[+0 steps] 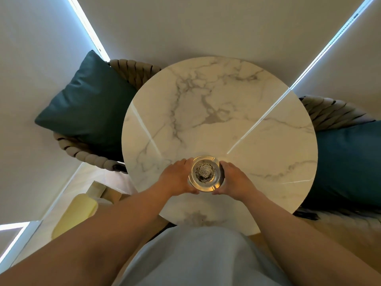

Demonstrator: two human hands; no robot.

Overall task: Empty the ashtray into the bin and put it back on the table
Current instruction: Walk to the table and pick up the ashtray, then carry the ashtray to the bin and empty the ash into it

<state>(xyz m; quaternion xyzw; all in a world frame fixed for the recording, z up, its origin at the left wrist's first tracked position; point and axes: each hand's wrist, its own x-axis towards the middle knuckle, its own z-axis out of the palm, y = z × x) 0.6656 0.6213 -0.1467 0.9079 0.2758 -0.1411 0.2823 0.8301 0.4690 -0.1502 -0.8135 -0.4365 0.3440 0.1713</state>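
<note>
A clear glass ashtray (212,183) with grey ash in its middle is at the near part of a round white marble table (216,112). My left hand (177,178) is wrapped around its left side and my right hand (235,178) around its right side, fingers and thumbs on the rim. I cannot tell whether the ashtray rests on the tabletop or is lifted slightly. No bin is identifiable in this view.
A woven chair with a dark teal cushion (88,104) stands left of the table, and another chair with a teal cushion (348,162) stands to the right. A pale yellow object (76,213) and a cardboard-like box (103,193) sit on the floor at lower left.
</note>
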